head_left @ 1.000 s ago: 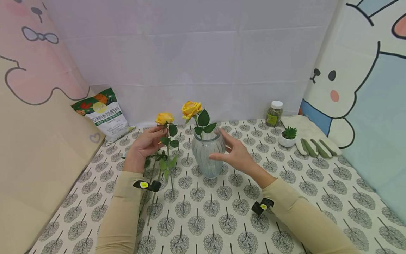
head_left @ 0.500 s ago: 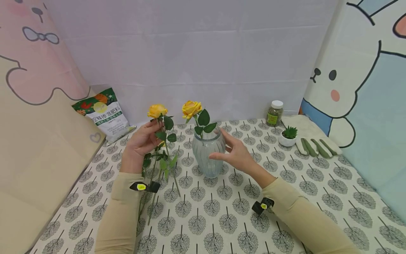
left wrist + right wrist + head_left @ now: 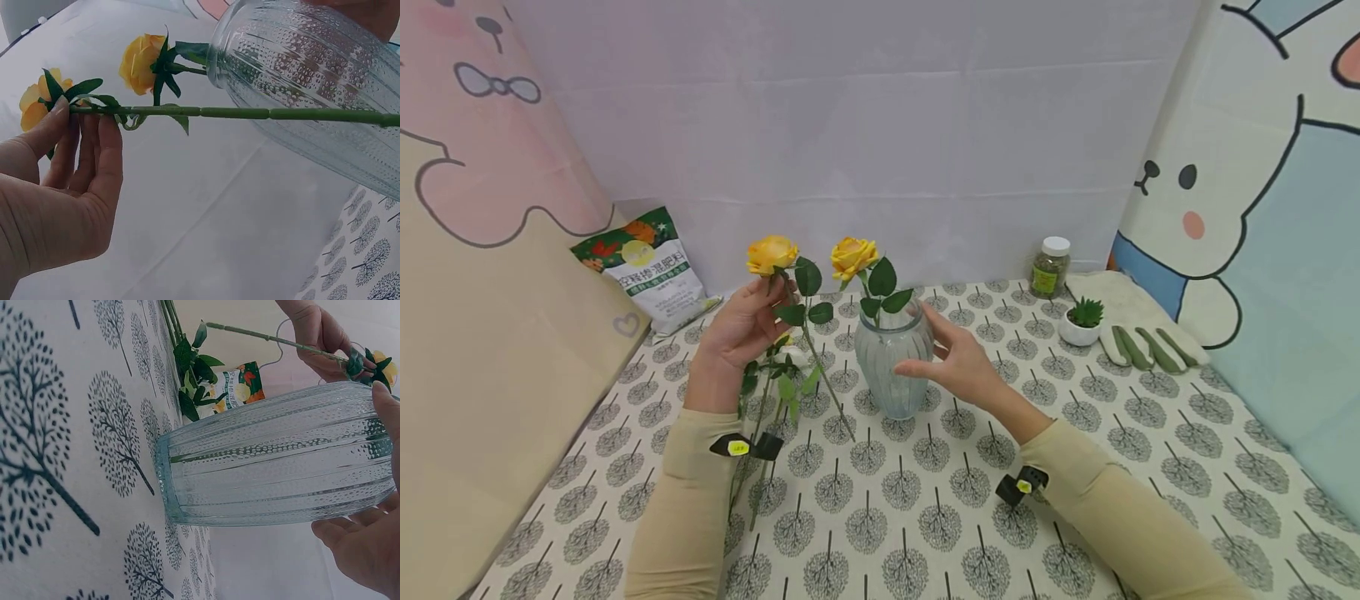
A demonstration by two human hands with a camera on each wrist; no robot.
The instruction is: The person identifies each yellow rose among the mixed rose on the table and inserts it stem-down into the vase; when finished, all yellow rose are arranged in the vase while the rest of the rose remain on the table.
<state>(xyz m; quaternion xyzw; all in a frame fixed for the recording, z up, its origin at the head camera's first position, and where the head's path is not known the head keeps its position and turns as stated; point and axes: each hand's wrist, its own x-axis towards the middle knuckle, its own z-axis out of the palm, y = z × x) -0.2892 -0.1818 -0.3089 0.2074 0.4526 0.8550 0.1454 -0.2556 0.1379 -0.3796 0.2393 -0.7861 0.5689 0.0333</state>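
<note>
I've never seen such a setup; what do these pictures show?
No machine, just a person. The wide picture is taken from the head, the close ones from each wrist. The bare left hand pinches a yellow rose by its green stem; the right hand grips a ribbed clear glass vase holding another yellow rose. On the white tree-print cloth are more green-stemmed flowers, a green and white bag, a white-lidded clear jar, a potted green succulent and cream-and-green gloves.

We see the left hand pinching a yellow rose beside a ribbed glass vase, which the right hand holds.
</note>
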